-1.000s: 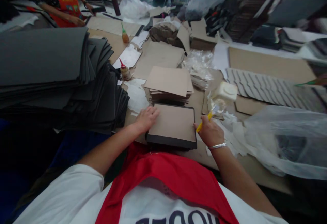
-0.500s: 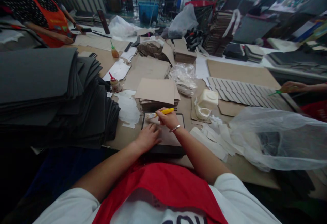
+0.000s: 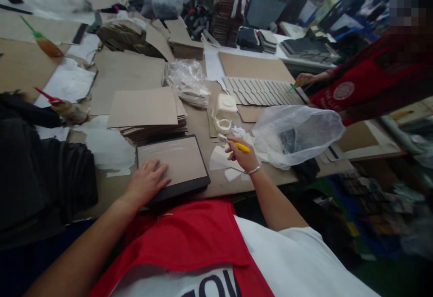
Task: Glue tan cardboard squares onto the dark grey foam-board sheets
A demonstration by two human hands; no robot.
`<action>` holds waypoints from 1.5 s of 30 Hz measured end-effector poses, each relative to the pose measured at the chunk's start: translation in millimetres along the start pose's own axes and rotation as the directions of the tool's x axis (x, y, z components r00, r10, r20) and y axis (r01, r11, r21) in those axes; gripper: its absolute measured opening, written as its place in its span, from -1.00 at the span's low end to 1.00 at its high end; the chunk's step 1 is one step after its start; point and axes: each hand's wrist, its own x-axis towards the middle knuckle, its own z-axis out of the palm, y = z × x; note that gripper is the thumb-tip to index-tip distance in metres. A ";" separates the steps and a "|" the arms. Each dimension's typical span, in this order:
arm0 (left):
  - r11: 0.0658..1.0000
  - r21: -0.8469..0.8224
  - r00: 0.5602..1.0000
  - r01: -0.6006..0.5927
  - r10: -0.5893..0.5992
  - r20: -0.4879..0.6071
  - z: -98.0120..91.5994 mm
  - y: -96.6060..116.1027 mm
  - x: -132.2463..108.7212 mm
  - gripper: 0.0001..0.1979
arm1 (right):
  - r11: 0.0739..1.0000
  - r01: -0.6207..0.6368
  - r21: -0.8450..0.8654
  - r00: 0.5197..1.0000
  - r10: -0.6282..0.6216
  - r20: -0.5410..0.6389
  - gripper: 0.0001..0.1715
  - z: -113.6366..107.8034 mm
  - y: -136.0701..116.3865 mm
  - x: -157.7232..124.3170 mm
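Observation:
My left hand (image 3: 149, 181) lies with its fingers spread on a tan board (image 3: 184, 164) edged in black, which tops a dark stack at the table's front. Pale wet streaks show along the far side of that board. Held in my right hand (image 3: 239, 155) is a yellow-handled brush (image 3: 241, 146), its bristles pointing left toward a cut-open white plastic container (image 3: 225, 113). The bristles are just short of the container's near rim. Behind the board stands a pile of tan cardboard sheets (image 3: 145, 109).
Dark grey sheets (image 3: 43, 166) are heaped at left, near a red-tipped glue bottle (image 3: 67, 109). A clear plastic bag (image 3: 297, 134) and paper scraps lie at right. Beyond them a co-worker's hand (image 3: 309, 79) holds a green-tipped bottle over striped strips (image 3: 264, 91).
The view has swung to the right. My right hand has carried the brush off the board to the right, near the white container. My left hand stays on the board, toward its left side.

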 end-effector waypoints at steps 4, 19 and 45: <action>1.000 0.022 0.999 0.017 -0.018 0.050 -6.0 5.5 1.4 -0.56 | 0.846 0.145 -0.513 0.989 -0.136 0.057 -0.69 17.7 64.6 -28.6; 0.990 0.059 0.991 0.132 -0.132 0.003 -16.6 20.1 4.4 -0.61 | 0.530 0.384 -0.756 0.906 -0.373 0.199 -0.67 53.5 129.0 -16.9; 0.467 -0.882 0.956 0.064 -0.282 -0.079 -17.3 93.7 49.5 -0.75 | 0.674 0.655 -0.340 0.729 -0.682 0.052 -0.84 64.4 -8.9 -54.4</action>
